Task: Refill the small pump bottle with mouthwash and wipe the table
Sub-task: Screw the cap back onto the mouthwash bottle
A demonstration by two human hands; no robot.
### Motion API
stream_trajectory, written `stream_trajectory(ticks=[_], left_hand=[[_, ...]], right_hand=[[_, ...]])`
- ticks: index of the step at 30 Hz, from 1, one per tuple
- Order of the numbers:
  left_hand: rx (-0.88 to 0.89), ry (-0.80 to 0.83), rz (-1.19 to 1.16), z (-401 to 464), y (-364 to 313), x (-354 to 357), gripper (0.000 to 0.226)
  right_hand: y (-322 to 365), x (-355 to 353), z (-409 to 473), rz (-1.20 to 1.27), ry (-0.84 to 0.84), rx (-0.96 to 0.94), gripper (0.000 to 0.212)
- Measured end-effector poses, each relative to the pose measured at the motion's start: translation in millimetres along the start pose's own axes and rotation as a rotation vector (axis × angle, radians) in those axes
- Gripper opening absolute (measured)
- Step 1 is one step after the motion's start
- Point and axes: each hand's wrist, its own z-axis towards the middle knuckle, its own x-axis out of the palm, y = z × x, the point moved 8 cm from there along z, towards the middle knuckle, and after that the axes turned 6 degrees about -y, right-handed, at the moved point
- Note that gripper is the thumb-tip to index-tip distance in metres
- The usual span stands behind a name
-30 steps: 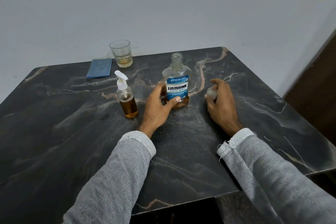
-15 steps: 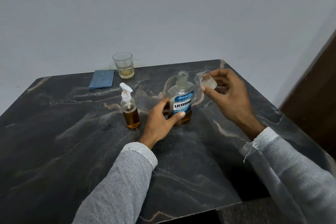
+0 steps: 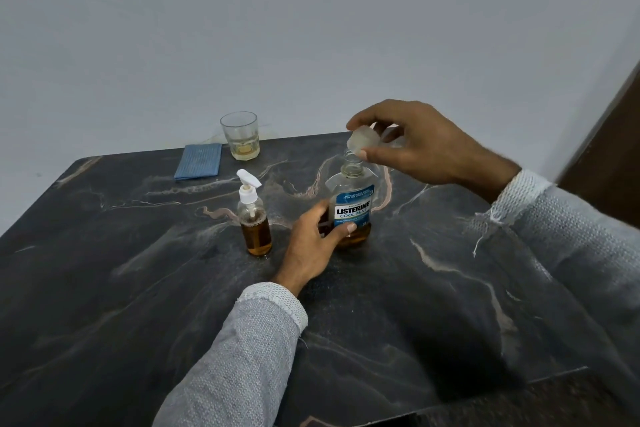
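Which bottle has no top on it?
The big mouthwash bottle with the blue label: its neck is bare, and the right hand holds its cap. The small pump bottle has its pump.

Left hand (image 3: 313, 241) low, curled; right hand (image 3: 412, 144) raised, pinching

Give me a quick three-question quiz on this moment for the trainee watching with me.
1. True or false: the cap is screwed onto the Listerine bottle.
2. Which of the hands steadies that bottle: A left hand, B right hand?
3. Fill in: the blue cloth lies beside the ____ at the table's far edge.

Key: 1 false, the right hand pinches it just above the open neck; 2 A; 3 glass.
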Motion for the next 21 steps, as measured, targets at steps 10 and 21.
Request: stream_trajectory(ticks=[10,21], left_hand=[[-0.005,0.008,-0.023,0,-1,0,0.038],[-0.021,0.022,-0.009,1,2,0,0.043]], right_hand=[[3,24,10,-0.176,0.229,-0.039,0.04],[2,23,12,-0.25,0.238,-0.018,0.061]])
